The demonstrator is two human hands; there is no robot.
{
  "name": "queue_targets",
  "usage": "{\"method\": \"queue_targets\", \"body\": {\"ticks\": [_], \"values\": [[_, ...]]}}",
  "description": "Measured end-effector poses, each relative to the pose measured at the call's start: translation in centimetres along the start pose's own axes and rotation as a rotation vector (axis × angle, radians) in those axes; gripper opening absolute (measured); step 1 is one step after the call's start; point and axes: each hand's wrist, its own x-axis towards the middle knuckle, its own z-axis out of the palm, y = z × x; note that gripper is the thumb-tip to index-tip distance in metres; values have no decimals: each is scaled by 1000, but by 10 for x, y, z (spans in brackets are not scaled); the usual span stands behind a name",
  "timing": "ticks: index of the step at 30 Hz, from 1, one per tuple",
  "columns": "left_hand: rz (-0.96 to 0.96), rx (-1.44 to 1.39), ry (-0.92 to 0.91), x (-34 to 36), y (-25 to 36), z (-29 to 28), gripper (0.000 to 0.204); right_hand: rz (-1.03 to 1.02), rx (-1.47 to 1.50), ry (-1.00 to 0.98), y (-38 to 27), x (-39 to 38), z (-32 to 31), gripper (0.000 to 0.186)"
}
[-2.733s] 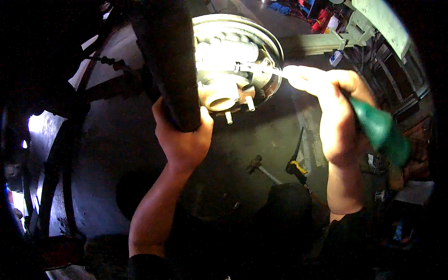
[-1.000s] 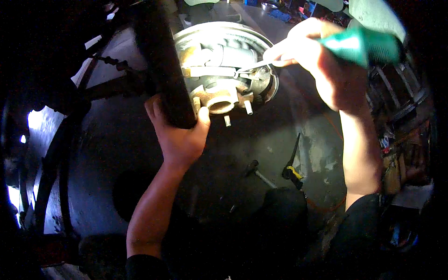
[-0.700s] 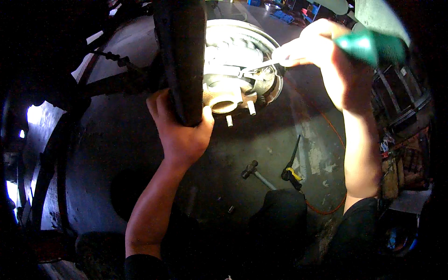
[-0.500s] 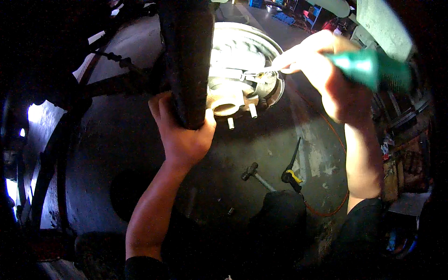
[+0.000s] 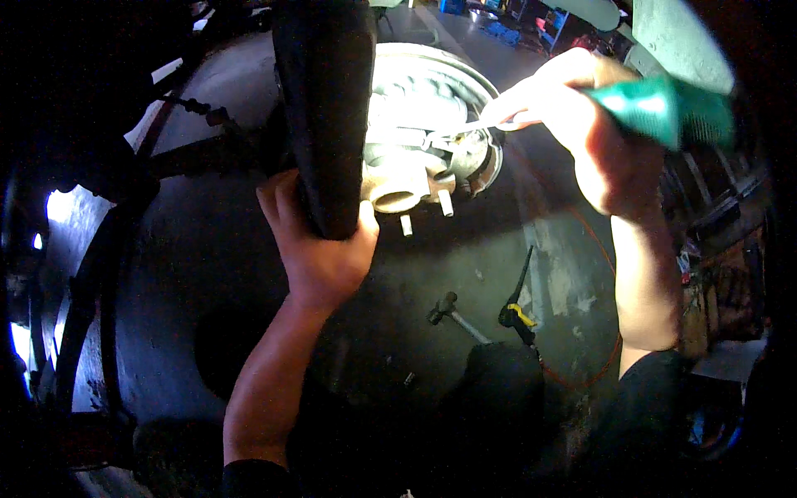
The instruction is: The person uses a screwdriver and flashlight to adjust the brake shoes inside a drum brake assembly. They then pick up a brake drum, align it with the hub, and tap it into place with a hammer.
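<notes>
Left of centre, clasps the lower end of a long dark bar (image 5: pixel 324 124) in the left hand (image 5: pixel 325 249), closing fingers and thumb round it, probably to aim light at the brake assembly (image 5: pixel 415 108), upper centre. Lower down, has a hammer (image 5: pixel 447 307) and yellow-black blow gun (image 5: pixel 520 315) resting on the floor (image 5: pixel 573 282), presumably for want of a free hand. At upper right, wraps the right hand (image 5: pixel 577 124) round a green-handled tool (image 5: pixel 668 112), pinching its slim shaft in closed fingertips, likely for finer steering. Cannot confirm tip contact through the glare.
</notes>
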Motion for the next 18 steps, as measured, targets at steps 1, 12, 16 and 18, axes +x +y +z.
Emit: {"method": "queue_targets", "body": {"ticks": [1, 12, 16, 18], "values": [[11, 11, -7, 1, -2, -3, 65, -57, -109, -11, -8, 3, 3, 17], [6, 18, 7, -2, -2, 2, 66, 112, 68, -72, 4, -2, -8, 19], [16, -21, 13, -3, -2, 2, 64, 42, 31, 27, -9, -4, 4, 11], [19, 0, 9, -2, -2, 0, 63, 92, 52, 36, -26, -3, 9, 8]]}}
